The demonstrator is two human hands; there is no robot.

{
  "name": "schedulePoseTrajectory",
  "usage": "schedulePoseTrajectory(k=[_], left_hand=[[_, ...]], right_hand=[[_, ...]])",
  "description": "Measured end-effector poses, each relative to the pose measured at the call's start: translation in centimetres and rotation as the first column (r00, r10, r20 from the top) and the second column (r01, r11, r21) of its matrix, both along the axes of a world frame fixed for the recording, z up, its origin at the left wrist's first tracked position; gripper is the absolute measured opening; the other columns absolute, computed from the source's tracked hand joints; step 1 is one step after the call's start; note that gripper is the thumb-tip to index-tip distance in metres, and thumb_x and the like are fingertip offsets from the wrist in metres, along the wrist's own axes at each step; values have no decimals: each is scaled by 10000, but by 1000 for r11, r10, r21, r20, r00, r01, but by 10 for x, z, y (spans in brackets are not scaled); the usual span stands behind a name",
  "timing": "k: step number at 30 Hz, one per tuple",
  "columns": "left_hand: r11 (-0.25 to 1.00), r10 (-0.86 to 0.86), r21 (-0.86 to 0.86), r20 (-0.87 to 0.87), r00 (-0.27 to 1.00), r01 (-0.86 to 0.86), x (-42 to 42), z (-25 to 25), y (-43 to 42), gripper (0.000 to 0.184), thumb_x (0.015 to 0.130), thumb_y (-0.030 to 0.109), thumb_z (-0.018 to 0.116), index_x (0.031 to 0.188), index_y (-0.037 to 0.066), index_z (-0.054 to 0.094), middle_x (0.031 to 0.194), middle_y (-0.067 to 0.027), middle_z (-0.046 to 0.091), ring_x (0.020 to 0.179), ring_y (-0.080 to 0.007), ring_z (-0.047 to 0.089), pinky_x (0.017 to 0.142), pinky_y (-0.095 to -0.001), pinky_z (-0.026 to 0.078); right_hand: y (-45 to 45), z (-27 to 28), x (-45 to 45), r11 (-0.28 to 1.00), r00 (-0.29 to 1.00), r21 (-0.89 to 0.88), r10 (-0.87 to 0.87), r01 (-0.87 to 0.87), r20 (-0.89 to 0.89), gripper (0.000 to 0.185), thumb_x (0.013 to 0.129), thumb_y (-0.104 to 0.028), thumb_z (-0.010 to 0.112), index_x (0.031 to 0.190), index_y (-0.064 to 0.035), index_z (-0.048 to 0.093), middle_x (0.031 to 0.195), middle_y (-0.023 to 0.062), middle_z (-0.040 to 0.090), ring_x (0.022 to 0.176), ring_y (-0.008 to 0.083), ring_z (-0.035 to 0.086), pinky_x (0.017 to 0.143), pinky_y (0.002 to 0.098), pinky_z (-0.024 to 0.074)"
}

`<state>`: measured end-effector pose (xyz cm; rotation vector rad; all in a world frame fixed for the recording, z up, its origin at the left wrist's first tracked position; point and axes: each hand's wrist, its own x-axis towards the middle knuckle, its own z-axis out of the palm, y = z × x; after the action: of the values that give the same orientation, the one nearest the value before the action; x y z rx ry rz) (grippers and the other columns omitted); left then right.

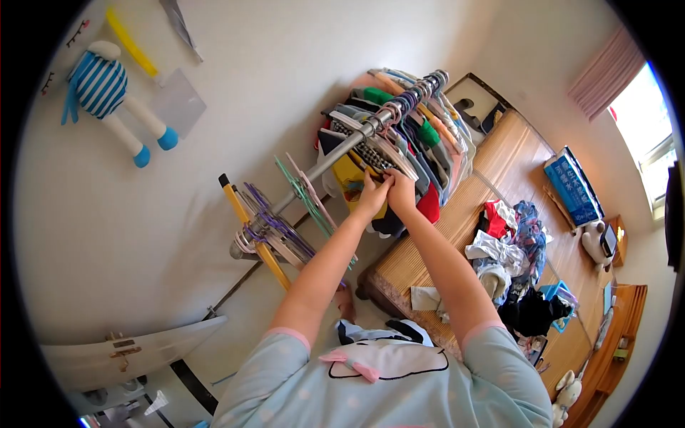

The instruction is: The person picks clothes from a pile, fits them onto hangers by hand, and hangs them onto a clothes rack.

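Both my arms reach forward to the clothes hanging on a metal rail (335,153). My left hand (372,194) and my right hand (401,189) meet at the front of the row, in front of a yellow garment (347,177) and a black-and-white checked one (371,155). The fingers of both hands are bent and pressed together at the fabric; which piece they hold is too small to make out. Packed hanging clothes (435,135) fill the rail's far part. Purple hangers (275,221) and green hangers (303,192) hang on the near part.
A wooden bed platform (399,274) lies to the right, with heaped clothes (499,250), a blue package (573,187) and a blue basket (560,303). On the left wall hangs a striped stuffed toy (101,84). A white board-like object (135,349) is at the lower left.
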<state>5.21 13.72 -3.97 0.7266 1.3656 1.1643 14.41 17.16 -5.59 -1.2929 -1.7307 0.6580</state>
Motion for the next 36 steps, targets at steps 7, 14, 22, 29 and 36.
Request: schedulePoseTrajectory(k=[7,14,22,29,36], left_hand=[[915,358,373,-567,742,-156,-19,-52,31,626,813,144,619,1367,-1,365,1324,-228,451,1210,-383,453,1034,-428,335],[975,-221,-202,-908,356,92,-127,-36,61,508,750,170,565,1255,120,533,1243,-176,544,1149,-395,495,1060,-527,282],[876,-445,-476,-859,252,-77,-124,42,38,320,770,247,531,1043,152,669,1085,-132,667,1096,-366,568,1088,-591,188],[945,226,126,-918,325,-300,-140,-27,21,375,782,208,672,1121,74,586,1113,-162,559,1117,-344,503,979,-522,363],[967,222,253,-874,433,15,-76,-95,6,690,773,71,659,1358,-51,314,1290,-255,433,1175,-406,464,966,-448,405]], right_hand=[[10,17,30,995,996,58,84,-86,44,182,832,-19,565,974,11,675,904,209,671,876,388,635,778,410,500],[26,32,46,926,929,-136,363,-351,74,147,859,-41,566,955,-5,670,913,194,668,882,377,630,794,368,491],[-3,26,23,904,905,-135,418,-405,81,120,872,-35,518,945,-25,614,893,196,647,868,399,604,760,429,479],[5,15,22,936,937,-88,345,-340,49,112,871,-36,535,953,-15,609,838,205,645,808,408,617,707,436,485],[7,0,8,995,993,-14,103,-102,64,140,897,-67,541,1009,-23,612,899,208,651,850,406,612,738,445,479]])
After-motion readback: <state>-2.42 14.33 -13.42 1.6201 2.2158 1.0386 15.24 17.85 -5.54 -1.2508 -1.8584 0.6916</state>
